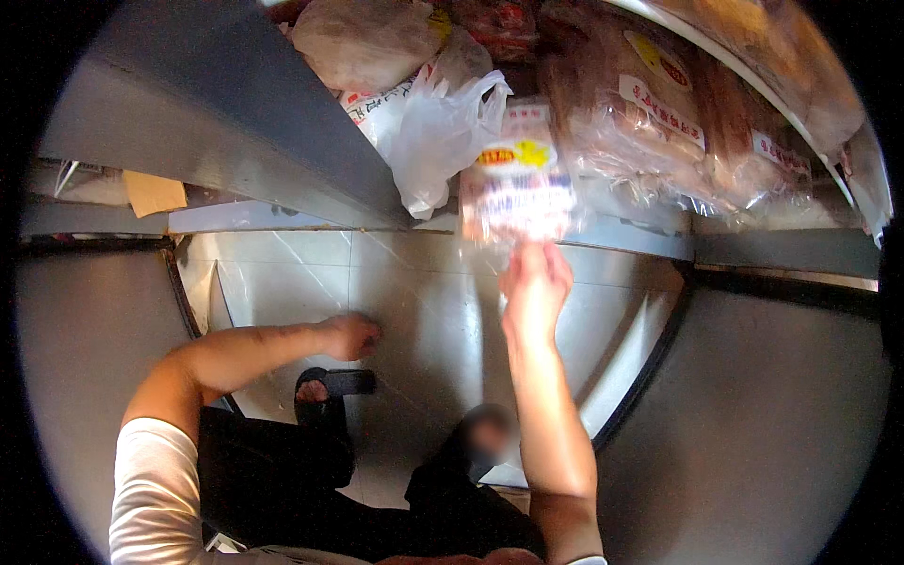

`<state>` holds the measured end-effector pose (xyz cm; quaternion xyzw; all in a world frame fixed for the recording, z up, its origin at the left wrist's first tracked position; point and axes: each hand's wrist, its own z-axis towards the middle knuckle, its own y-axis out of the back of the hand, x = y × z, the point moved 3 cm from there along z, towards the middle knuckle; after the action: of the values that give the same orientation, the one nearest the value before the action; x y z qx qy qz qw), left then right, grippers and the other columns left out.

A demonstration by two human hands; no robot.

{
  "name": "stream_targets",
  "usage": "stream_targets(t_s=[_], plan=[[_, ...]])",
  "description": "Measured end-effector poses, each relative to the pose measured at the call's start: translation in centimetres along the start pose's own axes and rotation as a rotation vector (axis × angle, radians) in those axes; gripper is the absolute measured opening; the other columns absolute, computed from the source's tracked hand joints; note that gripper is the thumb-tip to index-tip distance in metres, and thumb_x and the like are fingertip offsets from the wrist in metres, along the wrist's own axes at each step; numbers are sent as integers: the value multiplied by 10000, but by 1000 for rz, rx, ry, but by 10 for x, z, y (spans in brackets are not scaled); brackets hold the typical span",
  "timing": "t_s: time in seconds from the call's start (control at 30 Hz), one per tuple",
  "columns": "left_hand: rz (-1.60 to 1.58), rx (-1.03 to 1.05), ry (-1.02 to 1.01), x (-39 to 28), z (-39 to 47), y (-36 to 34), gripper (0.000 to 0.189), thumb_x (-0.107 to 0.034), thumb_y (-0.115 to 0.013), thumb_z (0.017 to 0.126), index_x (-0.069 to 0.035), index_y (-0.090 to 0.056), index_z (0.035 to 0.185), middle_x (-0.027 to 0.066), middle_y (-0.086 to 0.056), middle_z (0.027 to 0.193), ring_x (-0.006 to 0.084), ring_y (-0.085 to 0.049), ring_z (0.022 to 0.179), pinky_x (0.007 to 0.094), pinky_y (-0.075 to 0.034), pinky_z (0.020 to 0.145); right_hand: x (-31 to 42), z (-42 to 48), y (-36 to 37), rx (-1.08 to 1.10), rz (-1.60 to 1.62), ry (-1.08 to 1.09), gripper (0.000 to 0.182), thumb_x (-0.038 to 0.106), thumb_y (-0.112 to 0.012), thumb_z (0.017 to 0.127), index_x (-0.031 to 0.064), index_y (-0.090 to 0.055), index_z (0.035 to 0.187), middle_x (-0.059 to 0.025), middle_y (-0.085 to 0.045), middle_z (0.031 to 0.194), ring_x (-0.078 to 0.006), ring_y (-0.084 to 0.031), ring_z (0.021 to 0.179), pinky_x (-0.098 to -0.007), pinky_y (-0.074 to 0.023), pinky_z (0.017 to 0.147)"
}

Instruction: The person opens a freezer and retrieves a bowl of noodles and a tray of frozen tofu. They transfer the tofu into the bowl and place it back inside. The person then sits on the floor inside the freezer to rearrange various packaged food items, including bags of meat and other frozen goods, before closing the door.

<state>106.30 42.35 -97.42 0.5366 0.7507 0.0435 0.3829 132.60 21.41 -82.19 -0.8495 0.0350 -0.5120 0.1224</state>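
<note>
My right hand point(537, 279) pinches the lower end of a clear plastic food package point(519, 191), which is blurred and bears a yellow and red label with printed writing. It is held in front of an upright refrigerator's or freezer's lower shelf. Just left of the package is a knotted white plastic bag point(441, 145). To its right lie several similar clear packages of pinkish food point(635, 120). My left hand point(351, 337) hangs above the floor with its fingers curled in, and no object shows in it.
Grey door panels stand open at left point(92, 367) and right point(748, 424). A grey cabinet divider point(268, 127) slants in from the upper left. A white curved shelf edge point(741, 70) crosses the upper right. Below are the tiled floor point(417, 304) and my sandalled foot point(314, 392).
</note>
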Motion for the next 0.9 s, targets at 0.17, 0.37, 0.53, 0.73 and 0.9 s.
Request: stream_targets(t_s=[0.17, 0.37, 0.53, 0.73, 0.9], plan=[[-1, 107, 39, 0, 16, -6, 322, -274, -661, 991, -92, -689, 1255, 210, -711, 1087, 428, -674, 1061, 537, -550, 956, -34, -28, 40, -59, 117, -25, 147, 104, -578, 962, 84, -579, 817, 26, -501, 636, -90, -386, 463, -275, -349, 452], [-85, 14, -83, 4, 32, -10, 282, -322, -644, 989, -74, -676, 1120, 204, -715, 1036, 415, -691, 1002, 534, -546, 880, -53, -19, 48, -117, 172, -45, 355, 379, -608, 1004, 93, -541, 1203, -49, -639, 1123, -179, -650, 957, -344, -561, 748], [-94, -45, -92, 10, 32, -14, 302, -340, -654, 975, -70, -666, 1108, 199, -721, 1031, 402, -701, 982, 528, -543, 837, -40, -18, 30, -40, 148, -69, 598, 451, -653, 1041, 107, -432, 1477, -109, -588, 1414, -251, -649, 1204, -430, -608, 871], [-63, -27, -49, 15, 20, -17, 312, -341, -671, 953, -73, -687, 1112, 191, -728, 1043, 404, -703, 994, 529, -547, 856, -31, -7, 11, 55, 344, -37, 517, 116, -745, 992, 44, -525, 1454, -119, -675, 1329, -249, -682, 1186, -431, -591, 976], [-38, 2, -24, 12, 16, -5, 408, -402, -634, 1010, -110, -648, 1294, 212, -721, 1146, 432, -693, 1049, 570, -543, 932, -34, -6, 18, 72, 326, -60, 517, 83, -754, 978, 30, -539, 1445, -127, -683, 1328, -251, -701, 1146, -418, -607, 947]])
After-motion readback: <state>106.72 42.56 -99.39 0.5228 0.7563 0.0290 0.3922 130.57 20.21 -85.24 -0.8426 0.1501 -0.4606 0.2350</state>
